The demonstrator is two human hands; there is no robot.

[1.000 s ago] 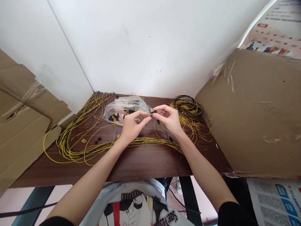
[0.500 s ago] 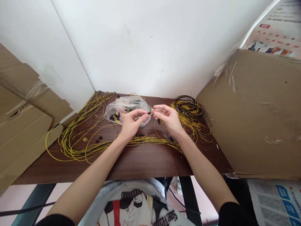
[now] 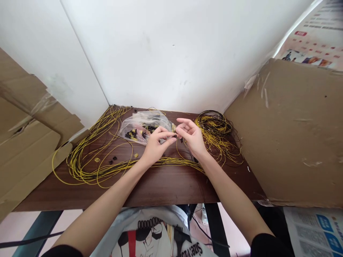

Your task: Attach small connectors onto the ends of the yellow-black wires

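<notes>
Over the middle of the brown table, my left hand (image 3: 158, 142) pinches a small black piece (image 3: 175, 135) between thumb and fingertips. Close against its fingertips is my right hand (image 3: 191, 137), with thumb and index finger pressed together; whatever they hold is too small to make out. Behind my left hand lies a clear plastic bag (image 3: 134, 125) with black and yellow small parts in it. A long bundle of yellow and black wires (image 3: 80, 171) runs along the table and passes under both forearms. To the right of my right hand sits a coiled wire heap (image 3: 214, 123).
The brown table (image 3: 166, 185) meets a white wall (image 3: 166, 64) at the back. Cardboard stands at the left (image 3: 26, 142) and right (image 3: 294, 135). Loose black bits (image 3: 114, 157) and yellow bits (image 3: 136, 155) lie left of my left hand.
My left hand has moved right and slightly down with the black piece. My right hand's fingers have shifted slightly around it. A yellow bit beside my left wrist is now visible.
</notes>
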